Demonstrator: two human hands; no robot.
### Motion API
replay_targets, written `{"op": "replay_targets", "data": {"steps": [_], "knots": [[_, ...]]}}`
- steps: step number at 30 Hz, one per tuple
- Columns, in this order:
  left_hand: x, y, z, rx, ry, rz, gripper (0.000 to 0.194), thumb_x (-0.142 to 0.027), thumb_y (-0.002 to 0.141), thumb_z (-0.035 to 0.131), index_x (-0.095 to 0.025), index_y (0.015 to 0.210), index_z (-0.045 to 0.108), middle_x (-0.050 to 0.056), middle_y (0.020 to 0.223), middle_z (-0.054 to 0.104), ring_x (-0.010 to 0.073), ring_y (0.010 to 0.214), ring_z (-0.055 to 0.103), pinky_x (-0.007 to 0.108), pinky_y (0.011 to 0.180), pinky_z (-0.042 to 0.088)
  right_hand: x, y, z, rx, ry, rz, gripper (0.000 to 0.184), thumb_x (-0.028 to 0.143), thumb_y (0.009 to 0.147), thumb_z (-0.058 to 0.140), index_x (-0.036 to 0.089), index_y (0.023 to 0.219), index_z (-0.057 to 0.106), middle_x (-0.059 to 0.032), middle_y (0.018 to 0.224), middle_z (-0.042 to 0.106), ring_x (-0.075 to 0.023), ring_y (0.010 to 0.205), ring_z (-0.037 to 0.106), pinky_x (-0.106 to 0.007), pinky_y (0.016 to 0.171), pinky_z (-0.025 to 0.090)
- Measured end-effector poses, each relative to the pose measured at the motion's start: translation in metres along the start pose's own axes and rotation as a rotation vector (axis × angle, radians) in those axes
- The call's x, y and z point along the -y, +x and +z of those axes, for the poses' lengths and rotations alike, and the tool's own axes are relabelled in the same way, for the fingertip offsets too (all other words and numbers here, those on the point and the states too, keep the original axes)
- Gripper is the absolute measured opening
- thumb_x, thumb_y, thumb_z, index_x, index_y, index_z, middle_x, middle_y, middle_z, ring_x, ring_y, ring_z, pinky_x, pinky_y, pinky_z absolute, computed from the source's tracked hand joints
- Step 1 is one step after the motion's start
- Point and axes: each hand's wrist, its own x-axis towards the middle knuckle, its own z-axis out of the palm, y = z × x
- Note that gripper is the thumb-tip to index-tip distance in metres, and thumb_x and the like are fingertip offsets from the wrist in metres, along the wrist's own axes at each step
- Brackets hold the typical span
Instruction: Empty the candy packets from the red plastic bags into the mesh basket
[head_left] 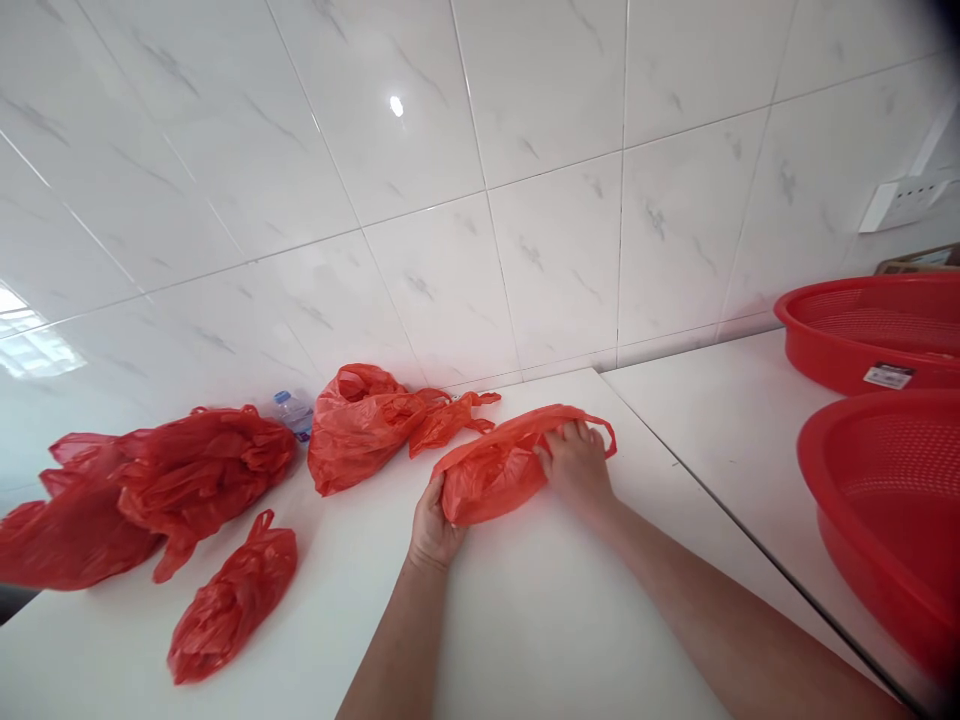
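The left grip (437, 527) is closed around the near end of a red plastic bag (491, 475), with its fingers hidden behind the plastic. The right grip (576, 468) has hold of the bag's far end, its fingers curled over the top beside a handle loop (604, 435). Between the two grips the bag is bunched into a loose roll on the white desk (570, 620), with no knot visible.

Judging by how things lie, this bag is only part gathered. Just beyond the left grip, a large crumpled bag (356, 430) sits against the tiled wall (390, 220), its handles trailing toward the right grip. Farther left of the left grip lies a looser heap of red bags (202, 470), with a water bottle (294, 413) behind it. Nearer the desk edge, a smaller bag (232, 600) is already squeezed into a compact roll. Well right of the right grip, two red baskets (877, 330) rest on a second desk (750, 480).
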Motion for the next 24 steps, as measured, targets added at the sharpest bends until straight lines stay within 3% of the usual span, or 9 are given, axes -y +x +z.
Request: {"op": "replay_targets", "data": {"steps": [3,6,10,14,17,19,21,22,24], "knots": [[0.001,-0.002,0.004,0.028,0.062,-0.008,0.029,-0.034,0.084,0.053,-0.016,0.105,0.062,0.008,0.108,0.066,0.0190,0.100,0.063,0.031,0.089,0.051,-0.009,0.007,-0.007,-0.045,-0.061,0.066,0.026,0.029,0.090,0.042,0.016,0.097,0.063,-0.0115,0.097,0.058,-0.0256,0.092,0.047,-0.039,0.080,0.034],[0.005,-0.003,0.010,0.050,0.126,0.015,0.033,-0.037,0.083,0.056,-0.017,0.109,0.060,0.009,0.113,0.064,0.0216,0.105,0.061,0.035,0.092,0.049,0.002,0.002,-0.012,-0.052,-0.052,-0.067,0.024,0.019,0.089,0.041,0.018,0.095,0.064,-0.0107,0.098,0.059,-0.0234,0.088,0.047,-0.036,0.074,0.033],[0.009,-0.006,0.014,0.106,0.159,0.004,0.039,-0.041,0.084,0.055,-0.014,0.112,0.059,0.012,0.114,0.063,0.0237,0.110,0.058,0.036,0.095,0.047,0.032,-0.016,-0.007,0.066,0.043,-0.231,0.027,0.005,0.082,0.040,0.018,0.084,0.064,-0.0075,0.083,0.060,-0.0195,0.077,0.048,-0.032,0.067,0.034],[0.007,-0.007,0.012,0.126,0.165,-0.050,0.045,-0.047,0.084,0.052,-0.014,0.114,0.058,0.013,0.114,0.063,0.0250,0.110,0.058,0.037,0.093,0.048,0.035,-0.026,0.006,0.214,0.171,-0.217,0.034,0.007,0.077,0.046,0.018,0.107,0.059,-0.0099,0.105,0.059,-0.0193,0.081,0.053,-0.030,0.068,0.039],[0.000,-0.003,0.009,0.006,0.134,0.015,0.043,-0.049,0.083,0.052,-0.017,0.111,0.059,0.011,0.112,0.064,0.0241,0.106,0.060,0.037,0.089,0.050,0.016,-0.024,0.012,0.284,0.363,-0.188,0.038,0.019,0.083,0.046,0.019,0.120,0.051,-0.0125,0.107,0.057,-0.0207,0.081,0.056,-0.031,0.067,0.040],[-0.004,0.002,0.006,-0.166,0.095,0.121,0.034,-0.044,0.082,0.054,-0.019,0.105,0.059,0.009,0.108,0.065,0.0217,0.101,0.062,0.034,0.085,0.051,0.003,-0.021,0.013,0.400,0.564,-0.367,0.025,0.029,0.088,0.040,0.023,0.106,0.057,-0.0088,0.090,0.059,-0.0188,0.072,0.056,-0.030,0.063,0.039],[-0.005,0.005,0.003,-0.309,0.143,0.257,0.027,-0.037,0.081,0.056,-0.020,0.101,0.059,0.007,0.105,0.064,0.0194,0.097,0.062,0.032,0.084,0.050,-0.005,-0.018,0.012,0.530,0.713,-0.629,0.029,0.036,0.091,0.034,0.023,0.086,0.059,-0.0048,0.072,0.056,-0.0164,0.061,0.052,-0.029,0.057,0.037],[-0.004,0.005,0.002,-0.356,0.224,0.332,0.026,-0.036,0.081,0.056,-0.020,0.102,0.058,0.006,0.104,0.064,0.0189,0.097,0.061,0.032,0.085,0.050,-0.006,-0.017,0.011,0.555,0.723,-0.668,0.033,0.038,0.092,0.032,0.022,0.079,0.058,-0.0036,0.064,0.053,-0.0155,0.055,0.050,-0.028,0.054,0.035],[-0.001,0.003,0.003,-0.432,0.462,0.479,0.030,-0.036,0.081,0.055,-0.021,0.108,0.056,0.006,0.109,0.061,0.0195,0.102,0.058,0.035,0.090,0.047,-0.003,-0.014,0.007,0.512,0.591,-0.450,0.036,0.039,0.092,0.031,0.020,0.074,0.056,-0.0027,0.055,0.049,-0.0150,0.047,0.046,-0.027,0.048,0.030]]}}
